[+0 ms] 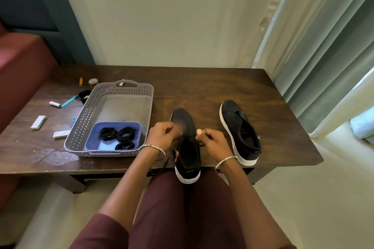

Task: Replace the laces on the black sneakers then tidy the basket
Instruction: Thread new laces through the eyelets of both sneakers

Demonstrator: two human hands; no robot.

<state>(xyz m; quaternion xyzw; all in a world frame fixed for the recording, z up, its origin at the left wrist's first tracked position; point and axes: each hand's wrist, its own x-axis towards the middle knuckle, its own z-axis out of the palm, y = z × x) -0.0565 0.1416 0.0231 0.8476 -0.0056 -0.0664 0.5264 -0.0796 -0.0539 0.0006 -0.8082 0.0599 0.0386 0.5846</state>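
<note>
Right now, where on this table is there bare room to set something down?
Widest: the far table strip behind both shoes, right of the basket. Also the near-left corner before the basket, and a narrow gap between the shoes. Crowded: left of the basket, with small clutter.

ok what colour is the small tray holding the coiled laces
Blue. The small tray sits inside the grey basket, seen best in the head view.

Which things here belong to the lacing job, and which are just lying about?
Job: left hand, right hand, near shoe, lace, other shoe, coiled laces, blue tray, basket.
Lying about: pen, black cup, small clock, white box, packet, white tube.
</note>
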